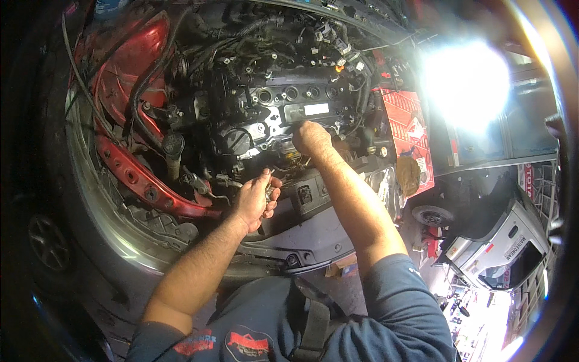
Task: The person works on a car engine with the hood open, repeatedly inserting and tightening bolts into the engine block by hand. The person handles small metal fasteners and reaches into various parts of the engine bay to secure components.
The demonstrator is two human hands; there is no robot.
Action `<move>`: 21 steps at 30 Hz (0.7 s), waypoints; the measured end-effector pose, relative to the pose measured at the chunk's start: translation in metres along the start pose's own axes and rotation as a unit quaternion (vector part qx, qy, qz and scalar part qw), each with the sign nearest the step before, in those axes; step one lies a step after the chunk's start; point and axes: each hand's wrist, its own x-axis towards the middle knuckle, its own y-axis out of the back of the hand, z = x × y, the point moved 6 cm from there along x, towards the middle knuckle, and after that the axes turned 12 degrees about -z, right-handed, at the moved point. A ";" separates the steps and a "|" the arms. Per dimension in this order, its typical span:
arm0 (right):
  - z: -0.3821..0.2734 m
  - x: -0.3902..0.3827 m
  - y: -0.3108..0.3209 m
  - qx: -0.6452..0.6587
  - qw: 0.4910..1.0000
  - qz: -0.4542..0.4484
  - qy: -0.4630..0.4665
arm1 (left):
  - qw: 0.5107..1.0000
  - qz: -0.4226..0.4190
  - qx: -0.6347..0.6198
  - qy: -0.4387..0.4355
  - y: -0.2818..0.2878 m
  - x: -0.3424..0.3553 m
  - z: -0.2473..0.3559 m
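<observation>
A black engine [265, 78] with a row of round openings fills the middle of the open bay. My left hand [258, 202] is turned palm up below the engine's lower left, fingers curled round small shiny metal parts [269, 192]. My right hand [310, 140] is closed and reaches to the engine's lower edge, below the pale label [316, 108]; whatever it grips is hidden under the fingers. Just left of it sit a round black cap [238, 142] and a silver bracket [271, 120].
Red painted bodywork [151, 181] edges the left of the bay, and the grey front panel [319, 229] runs below. A red box [398, 114] with a brown item [407, 175] lies at the right, near a bright lamp [464, 84] and a pale vehicle [500, 241].
</observation>
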 end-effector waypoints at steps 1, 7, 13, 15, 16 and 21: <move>0.001 0.003 -0.001 0.029 1.000 -0.006 -0.007 | 1.000 0.001 0.000 -0.001 0.000 0.000 -0.001; 0.010 -0.003 -0.004 0.216 0.966 -0.143 0.014 | 1.000 0.007 0.005 0.005 0.001 0.001 -0.001; -0.026 -0.122 0.001 0.262 0.904 0.183 0.284 | 0.997 0.059 0.056 0.005 0.004 -0.001 0.001; -0.039 -0.155 -0.019 0.276 0.877 0.162 0.360 | 0.993 0.048 0.102 -0.034 0.001 0.001 0.004; -0.034 -0.156 -0.024 0.306 0.883 0.139 0.328 | 0.991 0.050 0.120 -0.041 0.001 0.002 0.004; -0.025 -0.147 -0.041 0.387 0.867 0.032 0.313 | 0.930 0.021 0.348 -0.119 -0.001 0.004 0.012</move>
